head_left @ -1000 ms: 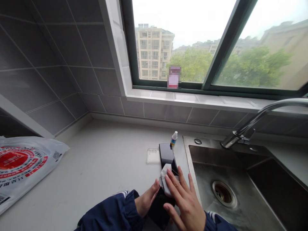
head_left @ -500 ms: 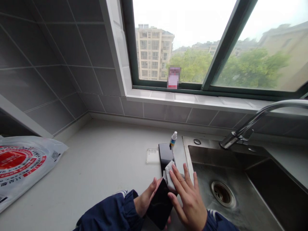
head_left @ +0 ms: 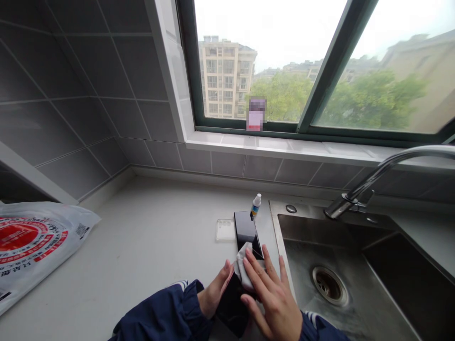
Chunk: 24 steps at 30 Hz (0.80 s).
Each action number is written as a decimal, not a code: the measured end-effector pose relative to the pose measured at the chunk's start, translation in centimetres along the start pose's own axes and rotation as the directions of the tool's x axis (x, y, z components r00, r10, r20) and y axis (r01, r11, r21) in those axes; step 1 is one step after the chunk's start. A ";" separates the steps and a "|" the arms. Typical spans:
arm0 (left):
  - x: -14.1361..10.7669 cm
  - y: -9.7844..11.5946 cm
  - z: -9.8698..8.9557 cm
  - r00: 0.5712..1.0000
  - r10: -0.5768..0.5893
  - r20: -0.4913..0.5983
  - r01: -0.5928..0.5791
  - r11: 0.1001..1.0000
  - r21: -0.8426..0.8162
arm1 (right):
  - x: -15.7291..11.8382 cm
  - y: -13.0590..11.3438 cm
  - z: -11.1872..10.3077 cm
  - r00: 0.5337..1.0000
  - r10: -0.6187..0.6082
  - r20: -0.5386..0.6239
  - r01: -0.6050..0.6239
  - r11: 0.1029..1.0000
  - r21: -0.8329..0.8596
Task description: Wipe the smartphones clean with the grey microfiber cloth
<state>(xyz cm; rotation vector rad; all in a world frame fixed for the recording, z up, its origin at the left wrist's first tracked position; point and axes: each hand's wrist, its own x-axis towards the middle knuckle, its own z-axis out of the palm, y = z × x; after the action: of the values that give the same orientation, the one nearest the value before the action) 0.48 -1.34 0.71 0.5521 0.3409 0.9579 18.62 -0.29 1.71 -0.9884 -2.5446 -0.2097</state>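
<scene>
My left hand (head_left: 217, 292) is wrapped round the edge of a black phone (head_left: 232, 305), which tilts above the counter. My right hand (head_left: 275, 298) presses a pale grey cloth (head_left: 244, 272) against the phone's upper part, its fingers stretched over the cloth. Just beyond, a second dark, glossy device (head_left: 246, 229) lies flat on the counter, its near end hidden by the cloth and fingers. To its left rests a clear phone case (head_left: 225, 230). Behind the device stands a small white spray bottle (head_left: 255, 205) with a blue and yellow label.
A steel sink (head_left: 298, 255) with a drain (head_left: 330, 285) lies to the right, under a chrome faucet (head_left: 371, 177). A white plastic bag (head_left: 71, 229) with red print sits on the counter (head_left: 152, 227) at far left. A tiled sill and window (head_left: 284, 128) run behind.
My right hand and the cloth have slid slightly down and to the left over the phone. My left hand stays nearly in place.
</scene>
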 end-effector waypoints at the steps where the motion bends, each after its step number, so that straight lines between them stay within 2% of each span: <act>1: 0.0 0.0 0.0 0.999 0.035 -0.005 -0.035 0.999 0.015 | 0.0 0.0 0.0 1.000 -0.022 0.006 0.022 1.000 0.003; 3: 0.1 0.0 0.0 0.999 0.042 0.008 -0.042 0.999 0.032 | 0.0 -0.1 -0.1 1.000 -0.017 -0.003 0.017 1.000 -0.001; 5: 0.2 -0.1 -0.2 0.999 -0.026 0.025 0.025 0.999 0.025 | 0.0 -0.1 -0.1 0.999 0.039 -0.027 -0.039 0.999 -0.013; 7: 0.2 -0.2 -0.4 0.998 -0.046 0.035 0.045 0.999 0.020 | 0.0 -0.2 0.0 0.998 0.055 -0.035 -0.056 0.998 -0.018; 11: 0.0 -0.2 -0.8 0.998 0.042 0.051 -0.044 0.998 0.036 | 0.0 -0.5 -0.1 0.999 -0.046 -0.002 0.046 0.999 -0.005; 16: -0.3 -0.2 -1.0 0.992 -0.120 0.035 0.118 0.991 0.054 | -0.2 -0.6 0.1 0.998 0.045 -0.036 -0.046 0.999 -0.025; 17: -0.3 -0.3 -1.1 0.994 -0.104 0.029 0.102 0.993 0.055 | -0.2 -0.8 0.1 0.999 0.037 -0.035 -0.037 0.999 -0.024; 19: -0.4 -0.5 -1.6 1.000 0.014 0.010 -0.015 0.997 0.075 | -0.3 -1.1 0.2 0.999 -0.023 -0.027 0.023 1.000 -0.011; 21: -0.4 -0.5 -1.8 1.000 0.018 -0.002 -0.018 0.998 0.068 | -0.3 -1.2 0.3 0.997 -0.069 -0.021 0.069 0.998 -0.002; 24: -0.4 -0.4 -1.2 1.000 -0.002 0.010 0.002 0.998 0.068 | -0.3 -0.9 0.4 0.999 0.003 -0.033 -0.003 1.000 -0.007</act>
<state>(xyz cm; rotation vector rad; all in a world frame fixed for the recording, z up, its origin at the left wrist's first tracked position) -0.09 -1.46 -0.49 0.6185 0.3663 0.9439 18.07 -1.02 1.27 -0.9837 -2.5137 -0.2330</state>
